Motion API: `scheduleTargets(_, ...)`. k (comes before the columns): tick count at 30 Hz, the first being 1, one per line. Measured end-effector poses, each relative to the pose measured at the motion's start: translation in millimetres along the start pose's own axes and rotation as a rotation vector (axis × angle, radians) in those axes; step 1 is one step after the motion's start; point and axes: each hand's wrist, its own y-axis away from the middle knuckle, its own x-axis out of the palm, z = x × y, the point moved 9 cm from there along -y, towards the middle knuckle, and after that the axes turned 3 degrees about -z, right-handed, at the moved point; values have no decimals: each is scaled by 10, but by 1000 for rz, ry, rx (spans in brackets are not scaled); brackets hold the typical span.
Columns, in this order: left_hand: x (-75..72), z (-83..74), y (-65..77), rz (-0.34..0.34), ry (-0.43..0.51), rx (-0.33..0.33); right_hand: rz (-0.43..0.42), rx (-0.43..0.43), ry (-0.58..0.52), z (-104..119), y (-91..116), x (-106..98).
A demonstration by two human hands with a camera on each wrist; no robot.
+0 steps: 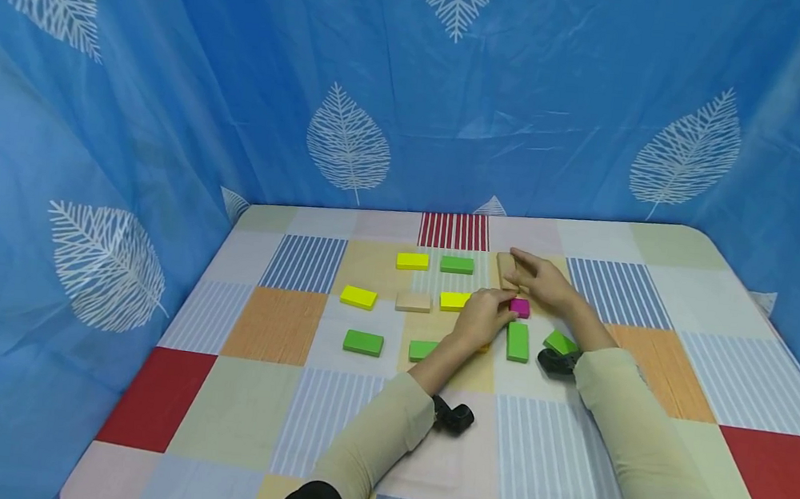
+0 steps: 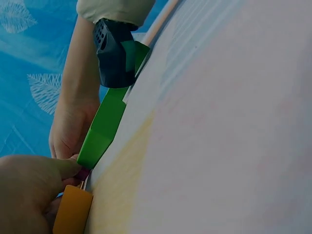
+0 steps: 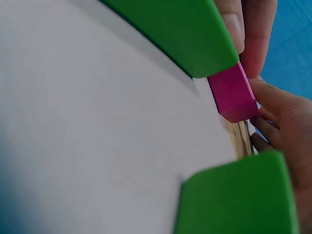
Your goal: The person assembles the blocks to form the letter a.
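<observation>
Right of centre, the left hand [image 1: 484, 314] pinches the magenta block [image 1: 520, 308]. Above, the right hand [image 1: 548, 285] touches a wooden block [image 1: 502, 269]; whether its fingers clamp, I cannot tell.

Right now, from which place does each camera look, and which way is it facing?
Head: on the person's head, facing forward and down at the table and blue curtain; the left hand, right hand and both forearms show.
Left wrist: on that wrist, facing low across the table, picture tilted; both hands and the right sleeve show.
Right wrist: on that wrist, facing low past a near green block; parts of both hands show.
Shared: both wrist views include the magenta block.
</observation>
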Motion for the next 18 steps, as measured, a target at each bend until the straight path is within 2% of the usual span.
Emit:
scheduleTargets(12,-97,106,82,-28,24,-26,-33,19,49,-4,44,-24)
scheduleTargets(18,-171,168,128,-19,54,-24,-73,48,11,-15,90,-20)
